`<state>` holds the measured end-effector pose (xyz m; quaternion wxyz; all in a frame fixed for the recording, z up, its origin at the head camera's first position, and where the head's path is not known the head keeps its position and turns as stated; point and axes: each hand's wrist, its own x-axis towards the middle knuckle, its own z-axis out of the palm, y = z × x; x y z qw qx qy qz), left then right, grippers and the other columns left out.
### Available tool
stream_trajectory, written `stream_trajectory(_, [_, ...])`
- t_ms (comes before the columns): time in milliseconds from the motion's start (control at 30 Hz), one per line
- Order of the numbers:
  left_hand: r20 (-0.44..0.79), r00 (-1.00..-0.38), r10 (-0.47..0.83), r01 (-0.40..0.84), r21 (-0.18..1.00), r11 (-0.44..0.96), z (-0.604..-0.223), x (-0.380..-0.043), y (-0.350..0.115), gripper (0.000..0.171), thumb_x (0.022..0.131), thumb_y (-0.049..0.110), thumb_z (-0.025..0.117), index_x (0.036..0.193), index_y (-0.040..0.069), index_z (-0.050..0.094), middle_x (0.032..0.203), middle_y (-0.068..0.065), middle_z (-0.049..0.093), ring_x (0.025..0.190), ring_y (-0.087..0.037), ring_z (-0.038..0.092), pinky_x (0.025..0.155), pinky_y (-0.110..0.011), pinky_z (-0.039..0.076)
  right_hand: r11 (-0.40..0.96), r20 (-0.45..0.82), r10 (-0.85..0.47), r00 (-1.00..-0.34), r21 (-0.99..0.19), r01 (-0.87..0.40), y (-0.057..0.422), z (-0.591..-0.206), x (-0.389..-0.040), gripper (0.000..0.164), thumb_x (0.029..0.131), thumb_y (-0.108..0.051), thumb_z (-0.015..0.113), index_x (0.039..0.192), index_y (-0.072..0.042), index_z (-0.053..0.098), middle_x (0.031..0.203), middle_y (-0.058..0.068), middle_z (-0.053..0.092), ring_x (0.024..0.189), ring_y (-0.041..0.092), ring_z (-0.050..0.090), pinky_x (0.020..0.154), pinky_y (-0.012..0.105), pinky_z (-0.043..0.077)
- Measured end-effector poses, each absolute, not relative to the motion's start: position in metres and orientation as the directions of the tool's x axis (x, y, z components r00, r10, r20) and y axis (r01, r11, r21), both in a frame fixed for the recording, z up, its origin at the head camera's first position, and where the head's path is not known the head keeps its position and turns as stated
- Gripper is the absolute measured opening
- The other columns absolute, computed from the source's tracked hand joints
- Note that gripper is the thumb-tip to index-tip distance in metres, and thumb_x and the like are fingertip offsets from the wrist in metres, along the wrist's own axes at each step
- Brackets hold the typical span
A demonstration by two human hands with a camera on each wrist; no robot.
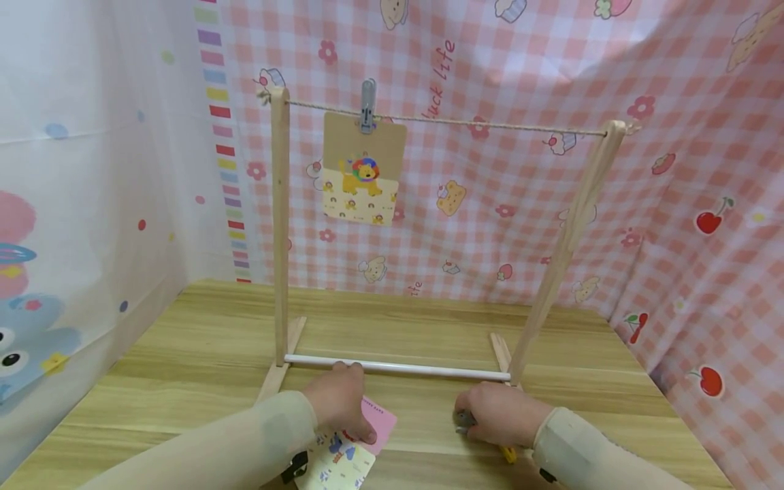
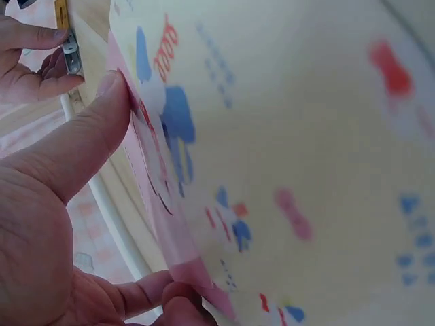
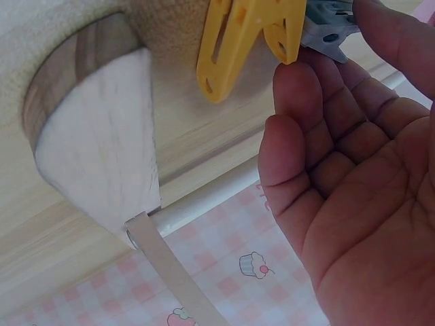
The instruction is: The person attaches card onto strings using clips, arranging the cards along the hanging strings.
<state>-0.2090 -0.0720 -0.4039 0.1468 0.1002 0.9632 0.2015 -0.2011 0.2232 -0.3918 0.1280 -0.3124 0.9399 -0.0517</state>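
Between six and seven o'clock in the head view, low over the bench [image 1: 422, 422], is a pink-and-cream card [image 1: 350, 459] printed with small blue and red figures. The left hand [image 1: 338, 400] pinches it along its upper part, the thumb laid over the printed face and the fingers barely parted, with just the card between. At five o'clock, the right hand [image 1: 505, 412] has its fingers curled, gripping a grey clip [image 1: 464, 420] against the thumb. A yellow clip [image 1: 509, 454] shows at six o'clock from that hand, close by; whether the two touch I cannot tell. Just beyond both hands a white rod [image 1: 416, 369] crosses at six o'clock, joining the feet of a left post [image 1: 280, 224] at nine and a leaning right post [image 1: 563, 258] at three, both wooden. A rope [image 1: 490, 124] stretches between their tops across twelve o'clock. From it, at eleven, another grey clip [image 1: 367, 102] suspends a lion card [image 1: 361, 190] in tan and cream. Behind stands a pink checked cloth [image 1: 465, 265], and at nine o'clock a white spotted cloth [image 1: 122, 170].
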Motion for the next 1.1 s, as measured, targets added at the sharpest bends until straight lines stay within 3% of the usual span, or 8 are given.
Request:
stream_trajectory(233, [-0.255, -0.93, 0.263, 0.131, 0.439, 0.889, -0.405, -0.211, -0.075, 0.087, 0.065, 0.039, 0.101, 0.125, -0.004, 0.055, 0.092, -0.009, 0.057, 0.075, -0.022, 0.06, 0.065, -0.035, 0.057, 0.799, -0.213, -0.601, -0.771, -0.182, -0.573, 0.224, -0.391, -0.201, 0.015, 0.088, -0.02, 0.086, 0.096, -0.022, 0.073, 0.088, -0.013, 0.069, 0.078, 0.0, 0.059, 0.072, 0.029, 0.055])
stream_trajectory(433, [-0.182, -0.935, 0.306, 0.193, 0.463, 0.865, -0.404, -0.213, -0.076, 0.06, 0.072, 0.026, 0.097, 0.108, -0.002, 0.059, 0.087, -0.009, 0.058, 0.072, -0.02, 0.06, 0.058, -0.03, 0.055, 0.787, -0.199, -0.616, -0.762, -0.182, -0.589, 0.224, -0.391, -0.201, 0.014, 0.089, -0.021, 0.085, 0.096, -0.022, 0.072, 0.088, -0.012, 0.069, 0.077, -0.001, 0.058, 0.07, 0.028, 0.054])
stream_trajectory(667, [-0.175, -0.928, 0.329, 0.188, 0.544, 0.818, -0.4, -0.219, -0.082, 0.038, 0.084, 0.016, 0.088, 0.11, -0.002, 0.068, 0.083, -0.006, 0.066, 0.066, -0.016, 0.064, 0.057, -0.028, 0.058, 0.776, -0.183, -0.629, -0.755, -0.189, -0.601, 0.225, -0.39, -0.201, 0.011, 0.092, -0.02, 0.082, 0.096, -0.021, 0.072, 0.087, -0.013, 0.069, 0.075, -0.002, 0.058, 0.067, 0.025, 0.053])
stream_trajectory(900, [-0.159, -0.924, 0.346, 0.19, 0.595, 0.781, -0.392, -0.224, -0.087, 0.023, 0.091, 0.015, 0.081, 0.107, 0.003, 0.071, 0.091, -0.004, 0.069, 0.077, -0.016, 0.064, 0.07, -0.031, 0.058, 0.767, -0.155, -0.636, -0.756, -0.237, -0.597, 0.227, -0.39, -0.202, 0.007, 0.092, -0.017, 0.08, 0.095, -0.019, 0.073, 0.083, -0.014, 0.066, 0.071, -0.003, 0.054, 0.063, 0.021, 0.05])
stream_trajectory(1100, [-0.142, -0.921, 0.363, 0.208, 0.609, 0.766, -0.386, -0.225, -0.089, 0.014, 0.091, 0.015, 0.08, 0.097, 0.007, 0.07, 0.084, -0.002, 0.067, 0.075, -0.016, 0.063, 0.068, -0.03, 0.055, 0.766, -0.122, -0.633, -0.764, -0.24, -0.597, 0.229, -0.391, -0.202, 0.011, 0.09, -0.014, 0.08, 0.096, -0.018, 0.072, 0.085, -0.014, 0.065, 0.072, -0.002, 0.052, 0.064, 0.022, 0.049])
